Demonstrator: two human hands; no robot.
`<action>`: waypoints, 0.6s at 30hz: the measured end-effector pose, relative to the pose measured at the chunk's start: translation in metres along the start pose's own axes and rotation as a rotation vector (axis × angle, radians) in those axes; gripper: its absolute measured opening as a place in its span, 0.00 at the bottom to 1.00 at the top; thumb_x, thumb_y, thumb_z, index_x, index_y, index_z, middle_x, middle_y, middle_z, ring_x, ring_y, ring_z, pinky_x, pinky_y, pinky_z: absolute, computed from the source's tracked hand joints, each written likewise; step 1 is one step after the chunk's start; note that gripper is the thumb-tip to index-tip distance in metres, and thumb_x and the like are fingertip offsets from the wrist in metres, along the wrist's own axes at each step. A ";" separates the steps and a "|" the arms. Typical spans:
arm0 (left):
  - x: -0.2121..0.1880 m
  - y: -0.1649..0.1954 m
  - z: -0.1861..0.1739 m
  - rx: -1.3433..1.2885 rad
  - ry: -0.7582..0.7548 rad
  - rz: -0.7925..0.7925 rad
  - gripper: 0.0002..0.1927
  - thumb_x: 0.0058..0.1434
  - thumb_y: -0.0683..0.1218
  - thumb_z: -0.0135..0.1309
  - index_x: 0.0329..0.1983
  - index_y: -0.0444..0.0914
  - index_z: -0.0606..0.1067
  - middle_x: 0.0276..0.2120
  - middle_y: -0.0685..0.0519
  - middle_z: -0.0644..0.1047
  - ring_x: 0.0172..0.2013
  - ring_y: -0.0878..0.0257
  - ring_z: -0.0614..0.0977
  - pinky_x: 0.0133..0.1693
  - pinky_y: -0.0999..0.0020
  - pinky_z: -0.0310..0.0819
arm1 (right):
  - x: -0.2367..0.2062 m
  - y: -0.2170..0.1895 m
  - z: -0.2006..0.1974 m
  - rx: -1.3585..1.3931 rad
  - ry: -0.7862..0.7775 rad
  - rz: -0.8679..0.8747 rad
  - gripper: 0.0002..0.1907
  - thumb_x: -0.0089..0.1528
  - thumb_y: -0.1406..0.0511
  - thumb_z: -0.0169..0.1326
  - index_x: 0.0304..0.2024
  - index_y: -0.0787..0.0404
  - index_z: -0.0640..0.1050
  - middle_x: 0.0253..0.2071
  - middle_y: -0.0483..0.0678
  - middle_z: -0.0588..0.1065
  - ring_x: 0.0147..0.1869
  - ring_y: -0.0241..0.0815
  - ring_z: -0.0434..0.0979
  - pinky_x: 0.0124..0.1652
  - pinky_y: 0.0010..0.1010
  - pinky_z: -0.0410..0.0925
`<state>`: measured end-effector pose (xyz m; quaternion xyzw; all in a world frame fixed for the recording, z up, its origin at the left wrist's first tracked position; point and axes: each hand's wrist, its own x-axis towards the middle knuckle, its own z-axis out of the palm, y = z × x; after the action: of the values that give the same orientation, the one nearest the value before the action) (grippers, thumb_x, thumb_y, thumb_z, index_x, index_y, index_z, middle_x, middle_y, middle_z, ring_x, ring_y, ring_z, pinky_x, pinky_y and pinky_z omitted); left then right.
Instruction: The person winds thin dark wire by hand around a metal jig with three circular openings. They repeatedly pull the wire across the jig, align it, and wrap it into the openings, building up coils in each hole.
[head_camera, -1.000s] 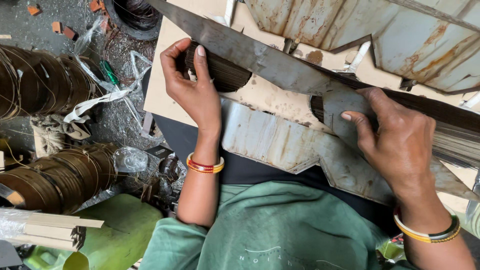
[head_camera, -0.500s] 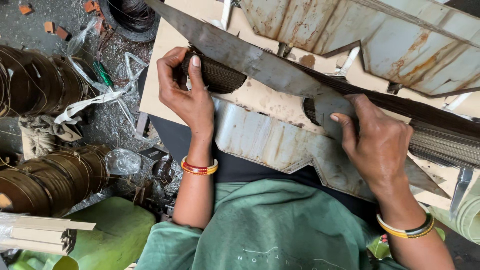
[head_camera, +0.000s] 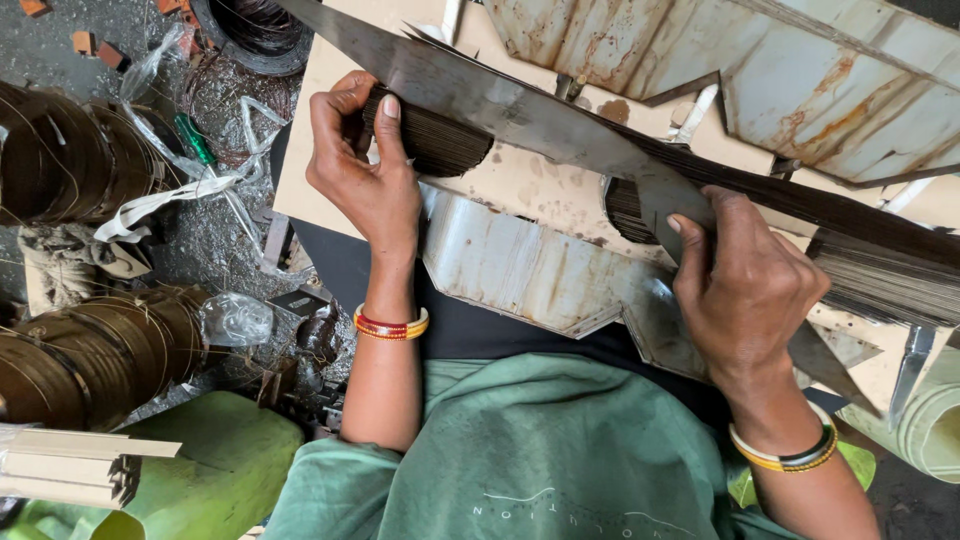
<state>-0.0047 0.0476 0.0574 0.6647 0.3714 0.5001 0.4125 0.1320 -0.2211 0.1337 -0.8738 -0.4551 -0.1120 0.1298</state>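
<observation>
Across a pale work board (head_camera: 520, 185), seen from above the worker's lap, a long dark metal strip (head_camera: 500, 100) is laid slantwise, and every other place is given relative to it. Below its upper end, a stack of thin dark laminations (head_camera: 430, 135) is clasped by the left hand (head_camera: 365, 165), whose fingers are curled tightly around the stack's end with the thumb pressed on top. Near the strip's lower end, the right hand (head_camera: 745, 285) is closed over the strip and a second dark stack (head_camera: 630, 205) partly hidden beneath it; exactly what is pinched there cannot be told. Further along the strip to the right, a long packed row of laminations (head_camera: 880, 270) is seen, which suggests part of the stacking is done, while the two loose stacks appear not yet joined to it. Below the strip, a shiny cut steel sheet (head_camera: 530, 275) is rested on the lap. Above the strip, rusty sheet panels (head_camera: 700, 60) are leaned. Far to the strip's left, brown wire coils (head_camera: 90, 350) are piled on the ground.
</observation>
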 end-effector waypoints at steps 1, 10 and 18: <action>0.000 0.001 0.000 0.000 0.002 0.002 0.06 0.70 0.35 0.57 0.44 0.29 0.71 0.47 0.45 0.81 0.45 0.66 0.82 0.52 0.69 0.81 | 0.000 -0.003 0.000 -0.004 0.009 -0.004 0.12 0.72 0.63 0.66 0.51 0.63 0.78 0.38 0.53 0.79 0.37 0.50 0.80 0.36 0.33 0.69; 0.007 0.005 -0.005 0.014 -0.004 0.016 0.06 0.68 0.34 0.59 0.42 0.29 0.72 0.47 0.45 0.81 0.49 0.62 0.84 0.54 0.67 0.82 | -0.002 -0.036 0.003 -0.067 0.074 0.050 0.12 0.71 0.65 0.64 0.51 0.65 0.78 0.39 0.54 0.80 0.32 0.52 0.78 0.34 0.36 0.67; 0.009 0.009 -0.010 0.013 -0.004 0.016 0.07 0.67 0.34 0.59 0.41 0.28 0.71 0.48 0.43 0.82 0.50 0.60 0.84 0.54 0.66 0.81 | 0.002 -0.044 0.000 -0.047 0.083 0.067 0.11 0.70 0.65 0.62 0.50 0.65 0.77 0.38 0.55 0.80 0.35 0.53 0.79 0.36 0.38 0.68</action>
<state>-0.0116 0.0542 0.0709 0.6714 0.3686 0.4996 0.4047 0.0963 -0.1955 0.1402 -0.8860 -0.4170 -0.1544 0.1319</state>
